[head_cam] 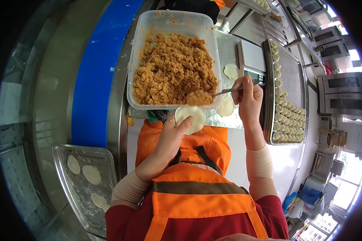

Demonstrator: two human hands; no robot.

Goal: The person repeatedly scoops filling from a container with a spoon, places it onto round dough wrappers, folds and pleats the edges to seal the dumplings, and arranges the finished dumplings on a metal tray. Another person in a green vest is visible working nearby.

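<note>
My left hand [172, 137] holds a round dough wrapper [196, 120] flat, with the thumb lying over its face. My right hand [249, 99] grips the handle of a metal spoon [221, 92]. A heap of brown filling [200, 98] covers the spoon's bowl, just above the wrapper and over the near rim of the tub. The translucent plastic tub [175, 22] holds a large mass of crumbly brown filling [175, 66]. Two more wrappers, a nearer one [225, 106] and a farther one [231, 71], lie on the metal table right of the tub.
A digital kitchen scale [252, 55] stands right of the tub. Beyond it, stacked perforated trays [289, 67] carry rows of shaped dumplings [289, 120]. At lower left, a metal tray [58, 159] holds several wrappers. A blue strip [93, 90] runs along the left side.
</note>
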